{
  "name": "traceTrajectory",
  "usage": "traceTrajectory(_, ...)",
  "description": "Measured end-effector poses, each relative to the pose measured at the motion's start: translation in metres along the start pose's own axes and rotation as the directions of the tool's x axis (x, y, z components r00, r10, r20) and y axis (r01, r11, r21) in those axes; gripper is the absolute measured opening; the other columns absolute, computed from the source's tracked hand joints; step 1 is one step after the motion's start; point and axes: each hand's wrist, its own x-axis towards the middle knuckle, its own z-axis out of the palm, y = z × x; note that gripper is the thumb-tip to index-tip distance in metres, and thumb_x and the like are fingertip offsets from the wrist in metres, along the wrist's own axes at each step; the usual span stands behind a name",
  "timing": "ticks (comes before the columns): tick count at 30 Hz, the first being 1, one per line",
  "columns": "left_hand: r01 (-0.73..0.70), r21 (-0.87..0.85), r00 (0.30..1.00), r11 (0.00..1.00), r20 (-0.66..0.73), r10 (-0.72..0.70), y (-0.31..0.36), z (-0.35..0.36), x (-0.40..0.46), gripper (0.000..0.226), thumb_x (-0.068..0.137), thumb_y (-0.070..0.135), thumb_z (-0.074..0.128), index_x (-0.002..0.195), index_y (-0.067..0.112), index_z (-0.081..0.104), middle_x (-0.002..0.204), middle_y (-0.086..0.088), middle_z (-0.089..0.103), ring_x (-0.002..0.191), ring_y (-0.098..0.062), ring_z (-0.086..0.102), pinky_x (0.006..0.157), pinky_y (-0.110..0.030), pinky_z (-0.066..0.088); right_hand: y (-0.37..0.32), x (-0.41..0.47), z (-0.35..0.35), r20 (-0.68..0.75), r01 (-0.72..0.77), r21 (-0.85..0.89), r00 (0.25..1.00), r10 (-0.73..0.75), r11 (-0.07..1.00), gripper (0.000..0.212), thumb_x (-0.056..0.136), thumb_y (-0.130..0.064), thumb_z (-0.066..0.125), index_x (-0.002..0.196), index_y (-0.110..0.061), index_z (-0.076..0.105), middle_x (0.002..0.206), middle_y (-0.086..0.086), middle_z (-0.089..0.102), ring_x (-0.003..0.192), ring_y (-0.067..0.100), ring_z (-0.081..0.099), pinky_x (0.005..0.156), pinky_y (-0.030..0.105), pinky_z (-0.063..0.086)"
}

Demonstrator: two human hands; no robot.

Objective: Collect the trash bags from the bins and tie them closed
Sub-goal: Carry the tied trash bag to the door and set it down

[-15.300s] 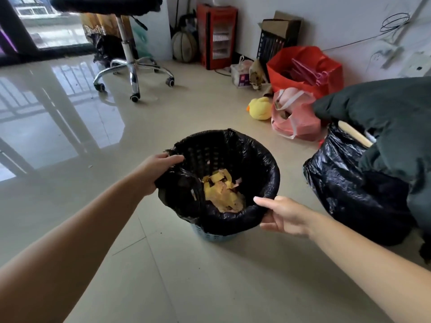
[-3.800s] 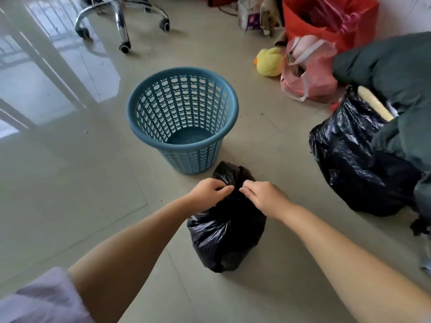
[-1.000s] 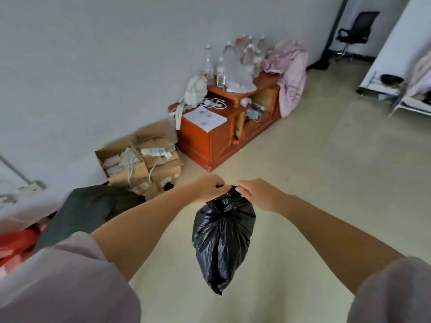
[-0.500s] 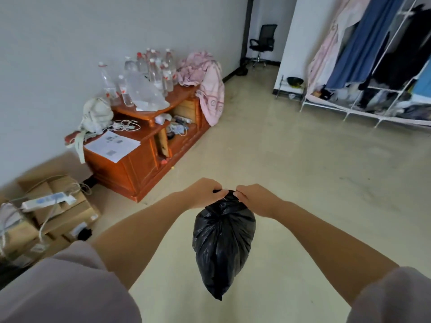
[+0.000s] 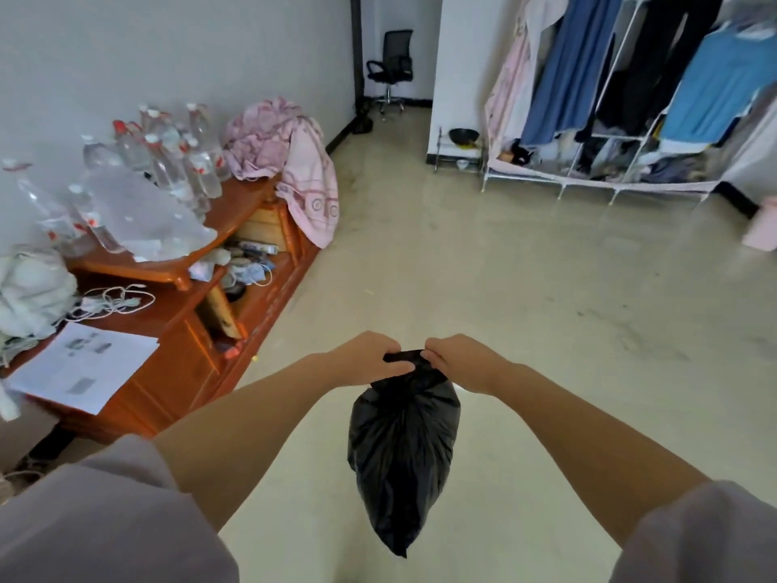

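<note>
A small black trash bag [image 5: 403,448] hangs in the air in front of me, gathered tight at its top. My left hand [image 5: 366,358] pinches the gathered neck from the left. My right hand [image 5: 458,358] pinches it from the right, and a short strip of black plastic stretches between the two. The bag's body tapers to a point well above the floor. No bin is in view.
A low orange wooden cabinet [image 5: 181,330] stands along the left wall, with several water bottles [image 5: 176,162], papers [image 5: 84,363] and a pink cloth [image 5: 294,162] on it. A clothes rack [image 5: 630,98] stands at the far right. An office chair [image 5: 391,65] sits in the far doorway.
My view has swung further right across the room, from the bin area to the cabinet and clothes rack. Both hands keep their grip on the bag's neck, held at the same height.
</note>
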Motion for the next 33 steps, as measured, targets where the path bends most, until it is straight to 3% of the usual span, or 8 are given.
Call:
traceTrajectory(5, -0.095, 0.049, 0.995, 0.994, 0.026, 0.094, -0.046, -0.049, 0.086, 0.035, 0.096, 0.032, 0.048, 0.067, 0.013, 0.041, 0.06, 0.008, 0.039, 0.06, -0.013, 0.039, 0.055, -0.019, 0.028, 0.032, 0.083, -0.028, -0.025, -0.083, 0.061, 0.996, 0.084, 0.995, 0.029, 0.103, -0.03, 0.029, 0.08, -0.014, 0.039, 0.062, -0.008, 0.037, 0.071, 0.023, 0.044, 0.064, 0.03, 0.029)
traceTrajectory(9, -0.128, 0.039, 0.991, 0.991, 0.041, 0.127, -0.07, -0.073, 0.164, 0.034, 0.097, 0.031, 0.046, 0.07, 0.012, 0.044, 0.062, 0.008, 0.043, 0.069, -0.019, 0.043, 0.06, -0.025, 0.028, 0.078, 0.141, -0.047, -0.015, -0.138, 0.071, 0.99, 0.139, 0.988, 0.036, 0.103, -0.031, 0.029, 0.067, -0.025, 0.032, 0.062, -0.009, 0.037, 0.071, 0.023, 0.043, 0.064, 0.029, 0.029)
traceTrajectory(12, -0.141, 0.05, 0.99, 0.989, 0.032, 0.139, -0.083, -0.098, 0.234, 0.037, 0.097, 0.032, 0.045, 0.067, 0.011, 0.046, 0.062, 0.004, 0.047, 0.066, -0.018, 0.045, 0.057, -0.018, 0.03, 0.125, 0.192, -0.068, -0.023, -0.17, 0.092, 0.985, 0.173, 0.981, 0.031, 0.102, -0.031, 0.029, 0.078, -0.016, 0.041, 0.063, -0.007, 0.041, 0.071, 0.024, 0.046, 0.064, 0.03, 0.032)
traceTrajectory(16, -0.107, 0.058, 0.994, 0.993, -0.026, 0.109, -0.099, -0.131, 0.332, 0.043, 0.096, 0.032, 0.047, 0.057, 0.02, 0.033, 0.058, 0.005, 0.039, 0.054, -0.006, 0.036, 0.052, -0.018, 0.027, 0.193, 0.264, -0.106, -0.039, -0.131, 0.064, 0.99, 0.133, 0.989, 0.029, 0.102, -0.029, 0.029, 0.082, -0.013, 0.041, 0.07, 0.001, 0.048, 0.072, 0.025, 0.047, 0.064, 0.031, 0.033)
traceTrajectory(22, -0.05, 0.012, 0.995, 0.999, -0.083, 0.051, -0.117, -0.174, 0.465, 0.044, 0.095, 0.034, 0.048, 0.057, 0.02, 0.033, 0.058, 0.004, 0.039, 0.055, -0.01, 0.036, 0.052, -0.019, 0.026, 0.294, 0.365, -0.164, -0.004, -0.067, 0.016, 0.998, 0.067, 0.998, 0.029, 0.103, -0.029, 0.029, 0.083, -0.012, 0.041, 0.07, 0.002, 0.047, 0.07, 0.024, 0.046, 0.063, 0.029, 0.031)
traceTrajectory(26, -0.005, 0.011, 0.999, 1.0, -0.049, 0.005, -0.14, -0.195, 0.54, 0.043, 0.096, 0.033, 0.047, 0.057, 0.018, 0.034, 0.057, 0.004, 0.038, 0.054, -0.007, 0.035, 0.052, -0.018, 0.03, 0.347, 0.432, -0.181, 0.034, -0.041, 0.018, 0.999, 0.04, 0.999, 0.03, 0.103, -0.03, 0.029, 0.081, -0.012, 0.04, 0.065, -0.001, 0.043, 0.069, 0.025, 0.046, 0.063, 0.031, 0.034)
traceTrajectory(30, 0.024, 0.0, 0.998, 1.0, -0.05, -0.024, -0.172, -0.223, 0.629, 0.039, 0.096, 0.035, 0.045, 0.065, 0.011, 0.041, 0.059, 0.002, 0.041, 0.058, -0.014, 0.039, 0.055, -0.022, 0.027, 0.403, 0.511, -0.204, 0.023, -0.037, 0.028, 0.999, 0.037, 0.999, 0.029, 0.103, -0.029, 0.029, 0.081, -0.013, 0.04, 0.062, -0.004, 0.041, 0.067, 0.024, 0.045, 0.06, 0.031, 0.033)
traceTrajectory(33, 0.014, 0.003, 0.999, 1.0, -0.049, -0.014, -0.197, -0.253, 0.705, 0.041, 0.096, 0.035, 0.045, 0.06, 0.016, 0.039, 0.059, 0.002, 0.043, 0.06, -0.017, 0.041, 0.057, -0.027, 0.03, 0.45, 0.576, -0.225, -0.003, -0.036, 0.021, 0.999, 0.036, 0.999, 0.03, 0.103, -0.028, 0.029, 0.08, -0.013, 0.04, 0.062, -0.004, 0.04, 0.067, 0.024, 0.045, 0.058, 0.031, 0.03)
